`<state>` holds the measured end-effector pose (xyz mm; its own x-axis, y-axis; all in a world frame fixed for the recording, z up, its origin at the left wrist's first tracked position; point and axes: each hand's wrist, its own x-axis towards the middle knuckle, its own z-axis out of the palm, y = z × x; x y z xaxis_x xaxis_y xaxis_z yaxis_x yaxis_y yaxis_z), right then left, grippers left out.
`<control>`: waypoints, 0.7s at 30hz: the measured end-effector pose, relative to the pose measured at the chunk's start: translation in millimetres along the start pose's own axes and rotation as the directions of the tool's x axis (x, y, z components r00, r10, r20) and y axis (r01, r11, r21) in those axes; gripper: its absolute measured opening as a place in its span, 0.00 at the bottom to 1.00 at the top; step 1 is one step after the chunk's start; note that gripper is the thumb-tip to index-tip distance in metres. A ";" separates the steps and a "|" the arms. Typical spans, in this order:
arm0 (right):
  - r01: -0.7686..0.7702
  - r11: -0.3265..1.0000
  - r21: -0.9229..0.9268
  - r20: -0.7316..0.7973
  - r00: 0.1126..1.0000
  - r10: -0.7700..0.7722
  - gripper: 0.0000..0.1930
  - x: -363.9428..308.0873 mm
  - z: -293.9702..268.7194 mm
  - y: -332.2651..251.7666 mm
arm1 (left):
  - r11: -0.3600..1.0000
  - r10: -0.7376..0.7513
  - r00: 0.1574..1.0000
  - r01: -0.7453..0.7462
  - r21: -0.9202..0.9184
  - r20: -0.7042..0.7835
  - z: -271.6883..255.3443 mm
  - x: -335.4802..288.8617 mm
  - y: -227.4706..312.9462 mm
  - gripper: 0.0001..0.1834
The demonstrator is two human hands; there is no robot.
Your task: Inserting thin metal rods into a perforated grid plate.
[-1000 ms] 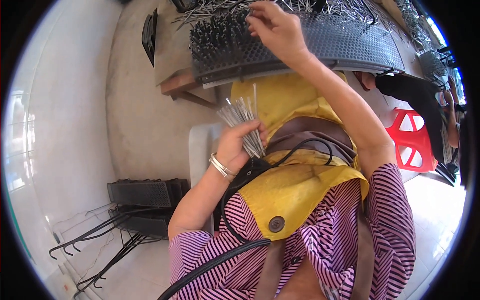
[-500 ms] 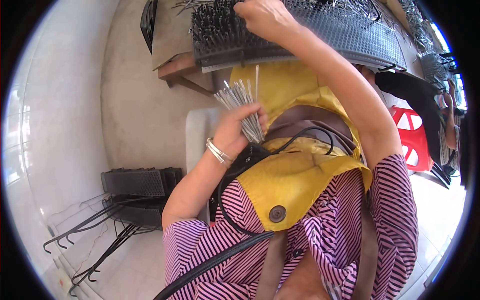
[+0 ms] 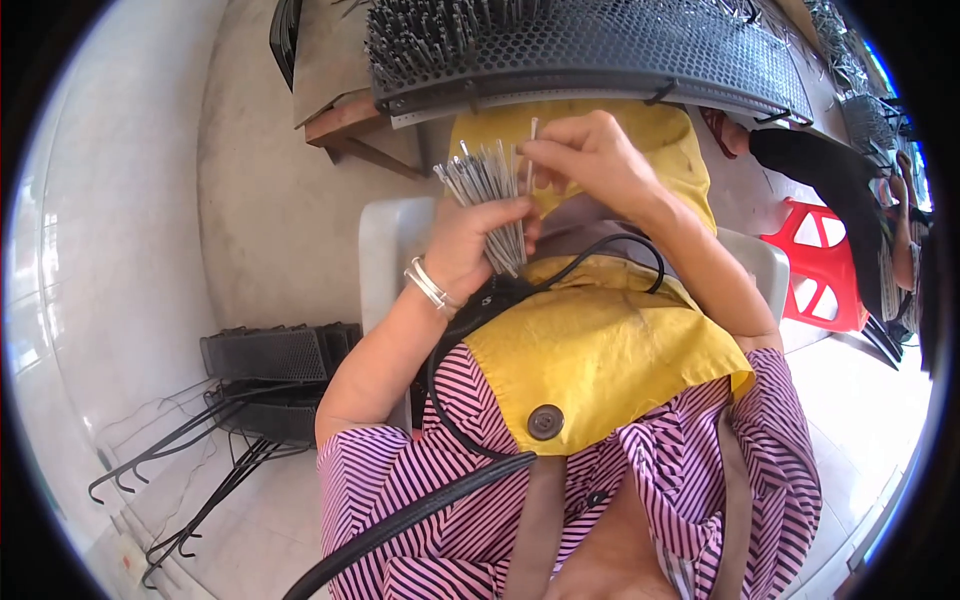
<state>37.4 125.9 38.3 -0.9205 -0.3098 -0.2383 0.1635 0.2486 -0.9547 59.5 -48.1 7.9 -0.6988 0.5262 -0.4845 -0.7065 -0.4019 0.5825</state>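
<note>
A bundle of thin silvery metal rods fans upward out of my left hand, whose fingers are wrapped round it. Just right of the bundle, my right hand pinches a single metal rod near its top. The lower end of that rod is partly hidden beside the bundle and fingers. Beyond both hands lies a black perforated metal rack. Many rods stand upright in the holes at its left end. A yellow apron covers my lap and front.
A wooden stand is under the rack's left end. Black perforated racks with long hooks lie on the floor at left. At right are a red plastic stool and another person's dark-clothed leg. A black cord crosses my front.
My right hand has come back from the rack toward me and now pinches a rod beside the bundle. My left hand still holds the bundle in nearly the same place.
</note>
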 end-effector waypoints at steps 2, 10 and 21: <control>-0.017 0.997 0.072 -0.050 0.999 0.021 0.11 -2.3 3.3 4.4 | 0.995 -0.019 1.000 0.017 0.094 0.021 1.5 0.1 0.1 0.09; -0.084 0.954 0.289 0.060 0.996 0.070 0.10 -11.1 9.9 8.2 | 0.991 -0.067 0.998 0.065 0.116 0.012 4.4 -1.8 -2.8 0.11; -0.148 0.816 0.559 -0.009 0.983 0.185 0.07 -16.1 12.8 26.4 | 0.991 -0.123 0.992 0.122 0.049 0.009 4.8 -3.9 -3.2 0.13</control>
<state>61.1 125.7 14.6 -0.8777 -0.2500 -0.4088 0.4681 -0.2647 -0.8431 65.0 -45.3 11.1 -0.6058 0.5780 -0.5467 -0.7802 -0.2971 0.5504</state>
